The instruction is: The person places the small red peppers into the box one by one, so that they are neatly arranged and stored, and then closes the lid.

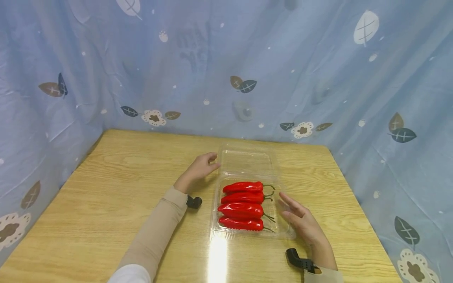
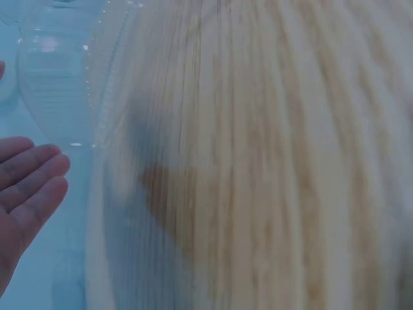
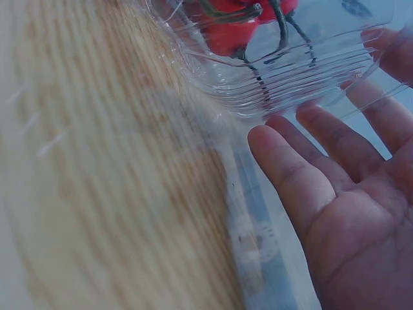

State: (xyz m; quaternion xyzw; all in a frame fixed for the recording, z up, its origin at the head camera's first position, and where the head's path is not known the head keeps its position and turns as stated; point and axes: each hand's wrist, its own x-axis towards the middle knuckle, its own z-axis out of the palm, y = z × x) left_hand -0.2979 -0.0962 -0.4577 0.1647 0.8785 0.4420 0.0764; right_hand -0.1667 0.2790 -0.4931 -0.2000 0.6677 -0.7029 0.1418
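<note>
A clear plastic clamshell box [image 1: 283, 228] lies on the table with its lid [image 1: 247, 161] folded back, away from me. Several red chili peppers [image 1: 242, 210] are lined up in the base, green stems pointing right. My left hand [image 1: 201, 168] is beside the lid's left edge, fingers loosely bent; whether it touches the plastic is unclear. At the base's right side is my right hand [image 1: 303, 222], its fingers extended along the wall. In the right wrist view, the fingertips [image 3: 261, 139] are against or very near the ridged plastic, and nothing is gripped.
The wooden table [image 1: 141, 169] carries the box right of its middle. A blue curtain [image 1: 198, 70] with leaf and flower prints hangs behind and at both sides. Black wrist mounts [image 1: 194, 202] stick out from both wrists. Light glares off the tabletop in front of the box.
</note>
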